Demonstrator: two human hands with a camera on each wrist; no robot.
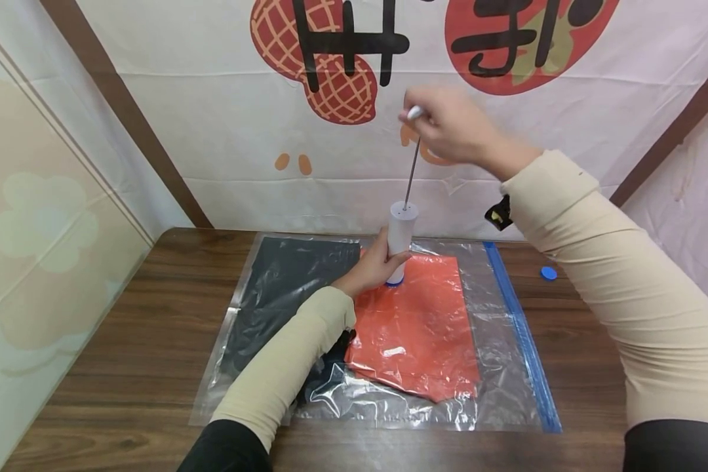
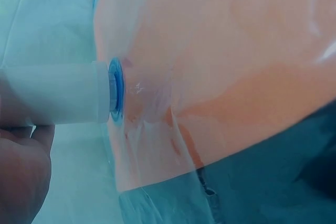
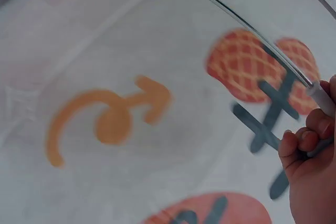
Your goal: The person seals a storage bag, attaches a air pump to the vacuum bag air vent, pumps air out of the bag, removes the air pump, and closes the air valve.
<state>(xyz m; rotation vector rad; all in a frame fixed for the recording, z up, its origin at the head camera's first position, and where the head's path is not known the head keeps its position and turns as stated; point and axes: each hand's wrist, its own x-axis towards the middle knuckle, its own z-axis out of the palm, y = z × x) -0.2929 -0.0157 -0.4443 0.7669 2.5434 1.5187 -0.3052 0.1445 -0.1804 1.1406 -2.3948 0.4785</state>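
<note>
A white hand pump [image 1: 401, 229] stands nearly upright on a clear vacuum storage bag [image 1: 495, 341]. My left hand [image 1: 373, 267] grips the lower part of its barrel. Up above, my right hand [image 1: 451, 124] holds the pump's white handle [image 1: 415, 113], with the thin metal rod [image 1: 412, 174] drawn far out of the barrel. In the left wrist view the pump's end meets a round blue valve [image 2: 116, 90] on the bag. Inside the bag lie a flat orange item [image 1: 419, 328] and a dark one [image 1: 295, 282]. The right wrist view shows fingers [image 3: 310, 135] curled at the handle.
A blue zip strip [image 1: 522, 334] runs along the bag's right edge. To its right, a small round blue cap [image 1: 548, 273] lies on the wooden table [image 1: 112, 367]. A printed cloth [image 1: 212, 118] hangs behind the table, close to the pump.
</note>
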